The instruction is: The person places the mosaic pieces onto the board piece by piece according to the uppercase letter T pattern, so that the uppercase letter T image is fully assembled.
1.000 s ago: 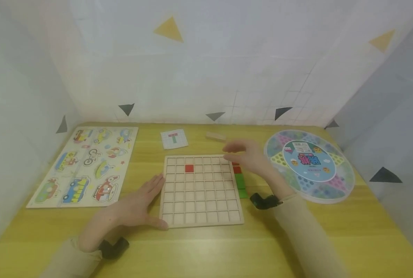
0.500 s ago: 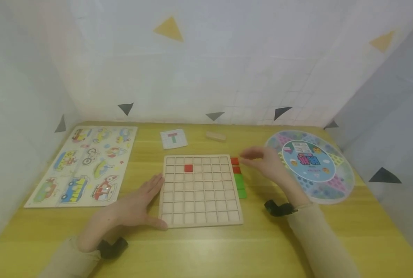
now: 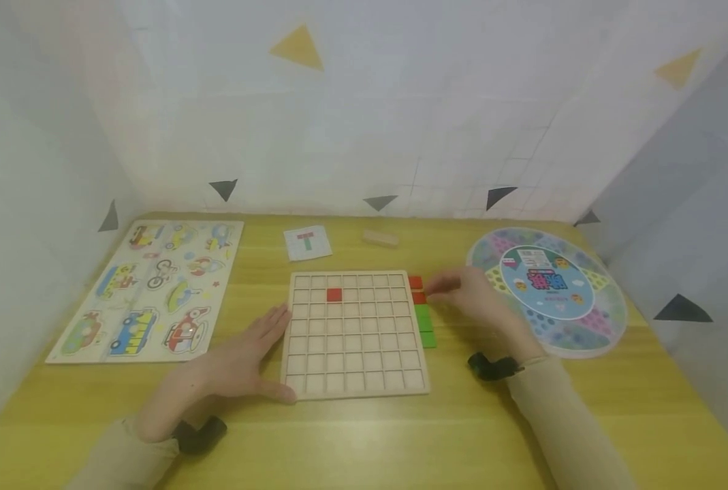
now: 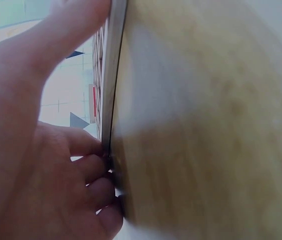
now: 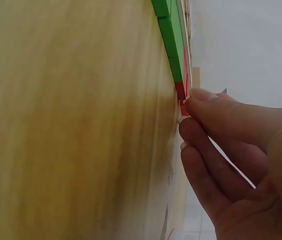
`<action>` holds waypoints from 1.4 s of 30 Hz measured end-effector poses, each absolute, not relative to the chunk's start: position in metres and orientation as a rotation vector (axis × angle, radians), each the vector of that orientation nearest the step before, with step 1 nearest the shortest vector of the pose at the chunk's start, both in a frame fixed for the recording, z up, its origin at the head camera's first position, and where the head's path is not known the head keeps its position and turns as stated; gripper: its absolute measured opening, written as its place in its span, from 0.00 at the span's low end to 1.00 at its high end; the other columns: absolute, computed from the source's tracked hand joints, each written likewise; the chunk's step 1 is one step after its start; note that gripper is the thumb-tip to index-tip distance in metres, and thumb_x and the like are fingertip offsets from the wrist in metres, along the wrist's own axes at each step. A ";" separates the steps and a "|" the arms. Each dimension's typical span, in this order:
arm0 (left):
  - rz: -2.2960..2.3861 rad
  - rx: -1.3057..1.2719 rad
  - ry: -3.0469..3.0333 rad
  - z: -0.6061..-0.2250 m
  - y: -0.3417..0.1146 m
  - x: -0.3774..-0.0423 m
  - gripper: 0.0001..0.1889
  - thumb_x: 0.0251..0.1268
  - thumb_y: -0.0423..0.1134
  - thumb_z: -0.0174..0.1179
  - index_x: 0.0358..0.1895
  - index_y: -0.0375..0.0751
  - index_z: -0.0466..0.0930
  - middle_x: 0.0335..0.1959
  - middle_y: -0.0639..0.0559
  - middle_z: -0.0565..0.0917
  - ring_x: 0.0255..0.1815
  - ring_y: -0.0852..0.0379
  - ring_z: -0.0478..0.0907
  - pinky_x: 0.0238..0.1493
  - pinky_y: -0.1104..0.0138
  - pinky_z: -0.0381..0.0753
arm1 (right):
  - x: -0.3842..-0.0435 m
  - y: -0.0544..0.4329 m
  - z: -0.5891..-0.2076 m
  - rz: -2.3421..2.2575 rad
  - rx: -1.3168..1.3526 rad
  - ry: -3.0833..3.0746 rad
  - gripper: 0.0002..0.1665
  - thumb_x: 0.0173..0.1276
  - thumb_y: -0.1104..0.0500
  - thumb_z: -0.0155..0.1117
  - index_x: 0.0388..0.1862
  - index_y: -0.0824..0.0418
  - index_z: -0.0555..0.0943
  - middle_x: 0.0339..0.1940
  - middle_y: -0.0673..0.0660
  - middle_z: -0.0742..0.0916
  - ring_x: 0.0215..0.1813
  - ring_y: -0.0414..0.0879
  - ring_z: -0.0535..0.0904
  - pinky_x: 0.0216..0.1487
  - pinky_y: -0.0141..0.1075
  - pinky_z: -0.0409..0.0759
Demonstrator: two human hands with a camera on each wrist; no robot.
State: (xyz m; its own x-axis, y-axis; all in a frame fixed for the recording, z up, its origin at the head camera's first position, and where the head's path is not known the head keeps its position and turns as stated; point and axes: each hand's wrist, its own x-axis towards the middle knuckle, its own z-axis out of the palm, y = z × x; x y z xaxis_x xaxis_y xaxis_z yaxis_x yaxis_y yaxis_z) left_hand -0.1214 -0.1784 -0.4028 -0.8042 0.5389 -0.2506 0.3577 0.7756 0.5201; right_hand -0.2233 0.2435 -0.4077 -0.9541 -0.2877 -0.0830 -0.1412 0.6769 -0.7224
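My left hand steadies the wooden grid board from its left side, thumb at the near corner and fingers along the edge. One red square tile sits in a cell of the board's second row. Along the right edge stand two red tiles and some green tiles in a column. My right hand has its thumb and fingertips at the right edge of the second red tile, pinching it. The right wrist view shows a bit of red between thumb and finger.
At the back lies a paper card with a red and green T, beside a small wooden block. A vehicle puzzle board is on the left. A round printed game board lies on the right.
My right hand has moved right, off the board's top right corner, then slightly down to the second red tile, its fingers closing. The left hand stays at the board's edge.
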 end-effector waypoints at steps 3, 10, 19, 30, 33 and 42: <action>0.649 0.678 2.575 -0.402 -0.178 -0.122 0.70 0.45 0.74 0.67 0.81 0.38 0.37 0.83 0.41 0.36 0.82 0.38 0.35 0.79 0.42 0.46 | -0.224 0.244 -0.409 -1.126 -0.365 2.709 0.07 0.64 0.54 0.73 0.42 0.45 0.89 0.44 0.44 0.90 0.55 0.47 0.82 0.63 0.50 0.77; 0.652 0.660 2.572 -0.403 -0.178 -0.121 0.70 0.44 0.75 0.67 0.81 0.39 0.37 0.83 0.41 0.35 0.82 0.38 0.35 0.79 0.42 0.46 | -0.224 0.243 -0.411 -1.108 -0.364 2.723 0.08 0.63 0.55 0.74 0.42 0.46 0.88 0.44 0.45 0.90 0.56 0.48 0.82 0.64 0.50 0.77; 0.645 0.665 2.580 -0.403 -0.178 -0.121 0.71 0.44 0.75 0.67 0.81 0.39 0.37 0.83 0.42 0.35 0.82 0.38 0.35 0.79 0.43 0.46 | -0.222 0.240 -0.411 -1.109 -0.377 2.716 0.10 0.64 0.56 0.73 0.44 0.49 0.87 0.46 0.48 0.89 0.55 0.49 0.83 0.62 0.50 0.79; 0.640 0.661 2.584 -0.403 -0.178 -0.121 0.71 0.43 0.76 0.66 0.82 0.40 0.36 0.83 0.42 0.35 0.82 0.38 0.36 0.78 0.43 0.46 | -0.221 0.240 -0.410 -1.103 -0.372 2.721 0.09 0.65 0.55 0.73 0.44 0.48 0.87 0.46 0.47 0.89 0.55 0.49 0.83 0.62 0.50 0.79; 0.639 0.657 2.582 -0.403 -0.178 -0.120 0.71 0.43 0.76 0.66 0.82 0.40 0.36 0.83 0.42 0.35 0.82 0.38 0.36 0.78 0.43 0.46 | -0.221 0.239 -0.410 -1.099 -0.373 2.728 0.09 0.64 0.55 0.73 0.44 0.48 0.87 0.46 0.47 0.89 0.55 0.48 0.83 0.62 0.49 0.79; 0.638 0.665 2.582 -0.404 -0.178 -0.121 0.71 0.44 0.76 0.66 0.81 0.39 0.36 0.83 0.42 0.35 0.82 0.38 0.35 0.79 0.43 0.46 | -0.222 0.239 -0.410 -1.072 -0.386 2.754 0.10 0.63 0.55 0.74 0.44 0.49 0.88 0.45 0.47 0.90 0.55 0.49 0.83 0.62 0.49 0.79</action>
